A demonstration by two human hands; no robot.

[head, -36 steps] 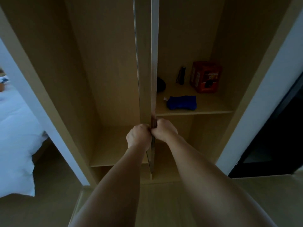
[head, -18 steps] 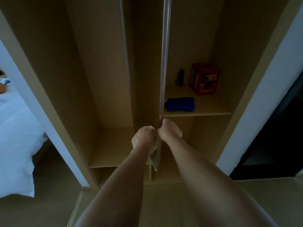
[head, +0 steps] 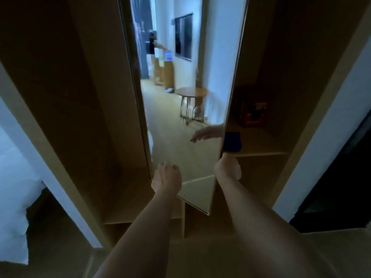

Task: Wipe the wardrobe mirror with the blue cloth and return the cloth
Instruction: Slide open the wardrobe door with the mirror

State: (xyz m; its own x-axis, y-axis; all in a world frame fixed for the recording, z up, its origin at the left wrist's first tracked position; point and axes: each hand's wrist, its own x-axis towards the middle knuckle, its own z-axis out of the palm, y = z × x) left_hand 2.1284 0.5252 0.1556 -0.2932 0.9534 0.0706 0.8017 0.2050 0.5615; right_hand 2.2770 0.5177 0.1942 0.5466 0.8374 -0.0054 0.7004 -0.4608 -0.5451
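Head view: wardrobe mirror point(head: 180, 121) swung out on pull-out panel, glass facing camera. Right hand point(head: 227, 169) grips mirror's right edge – fingers wrapped behind. Left hand point(head: 166, 180) loosely curled, empty, at lower glass. Blue cloth point(head: 232, 141) on shelf point(head: 261, 151) behind mirror edge – near red box point(head: 253, 113).

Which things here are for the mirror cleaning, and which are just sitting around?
For the job:
- tall wardrobe mirror panel
- folded blue cloth on the wooden shelf
- left hand, near the glass
- right hand, gripping the mirror's edge

Just lying about:
- red cardboard box on the same shelf
- white bedding at far left
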